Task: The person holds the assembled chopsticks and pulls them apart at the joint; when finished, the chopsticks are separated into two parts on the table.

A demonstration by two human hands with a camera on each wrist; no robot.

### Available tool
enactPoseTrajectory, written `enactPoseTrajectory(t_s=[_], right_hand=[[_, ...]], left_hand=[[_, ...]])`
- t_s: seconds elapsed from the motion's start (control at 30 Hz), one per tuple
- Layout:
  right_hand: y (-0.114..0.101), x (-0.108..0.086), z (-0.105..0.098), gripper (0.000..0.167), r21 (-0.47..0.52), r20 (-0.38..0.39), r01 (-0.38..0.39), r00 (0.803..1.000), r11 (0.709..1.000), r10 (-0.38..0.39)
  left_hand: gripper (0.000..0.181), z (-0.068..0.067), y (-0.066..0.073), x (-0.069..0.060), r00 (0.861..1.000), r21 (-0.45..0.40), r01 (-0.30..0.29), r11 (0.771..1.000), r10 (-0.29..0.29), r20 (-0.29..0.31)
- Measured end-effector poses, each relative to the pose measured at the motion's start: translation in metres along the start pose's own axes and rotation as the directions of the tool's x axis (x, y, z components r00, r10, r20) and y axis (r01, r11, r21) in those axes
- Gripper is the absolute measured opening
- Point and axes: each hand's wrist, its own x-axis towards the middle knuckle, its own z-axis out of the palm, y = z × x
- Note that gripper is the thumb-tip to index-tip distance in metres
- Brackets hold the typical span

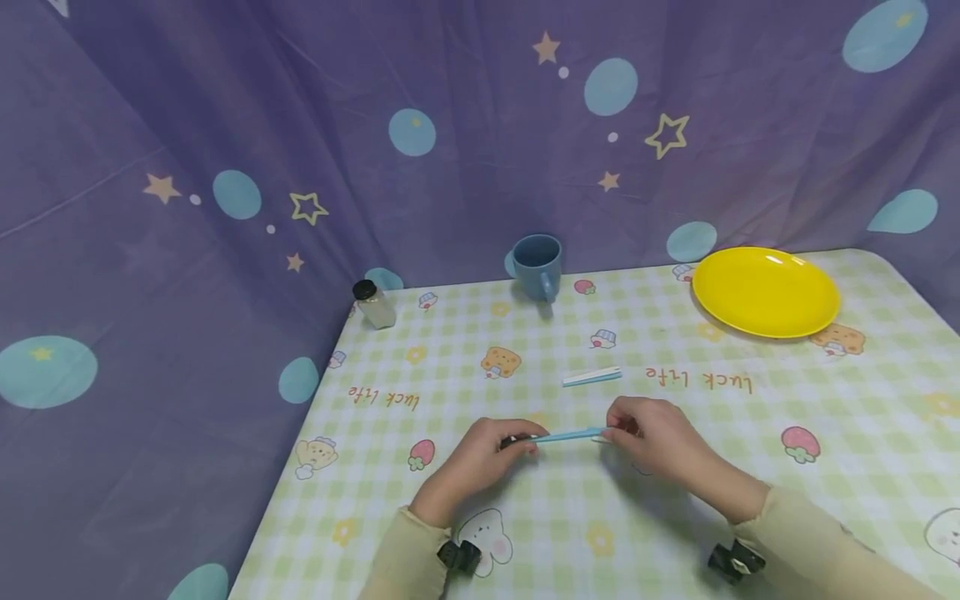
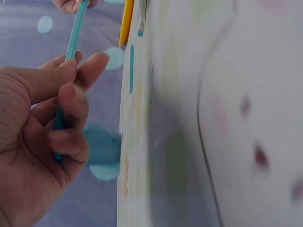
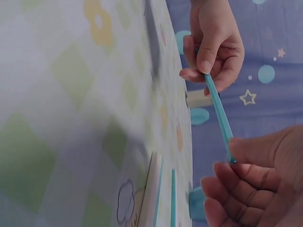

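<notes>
A slim teal stick [image 1: 570, 436], pen-like in shape, is held level above the tablecloth between both hands. My left hand [image 1: 487, 452] pinches one end between thumb and fingers; the stick's darker tail runs behind its curled fingers in the left wrist view. At the other end, the thumb and forefinger of my right hand [image 1: 663, 440] pinch the tip, its other fingers loosely bent. A flat white-and-blue strip [image 1: 592, 377] lies on the cloth just beyond the hands. Close to my right hand, a white bar with a teal edge [image 3: 152, 189] lies partly hidden in the head view.
Along the back of the table stand a small jar with a black lid [image 1: 375, 306], a blue mug [image 1: 537, 268] and a yellow plate [image 1: 765, 292]. A purple curtain [image 1: 480, 183] hangs behind the checked tablecloth [image 1: 465, 321].
</notes>
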Motion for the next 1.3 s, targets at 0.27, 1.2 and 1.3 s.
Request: enactPoseTrajectory(t_s=[0.27,1.2,1.3], right_hand=[[0.012,-0.004,-0.001,0.012,0.019,0.011,0.108,0.994,0.994,-0.108],[0.029,-0.005,0.005,0.016,-0.003,-0.109,0.242,0.964,0.97,-0.241],[0.029,-0.005,0.004,0.016,0.0,-0.103,0.234,0.967,0.972,-0.232]], left_hand=[[0.02,0.018,0.012,0.02,0.998,0.004,-0.067,0.998,0.067,0.001],[0.011,0.049,0.022,0.048,0.989,-0.108,-0.113,0.988,0.1,-0.112],[0.012,0.049,0.021,0.048,0.989,-0.118,-0.108,0.987,0.096,-0.109]])
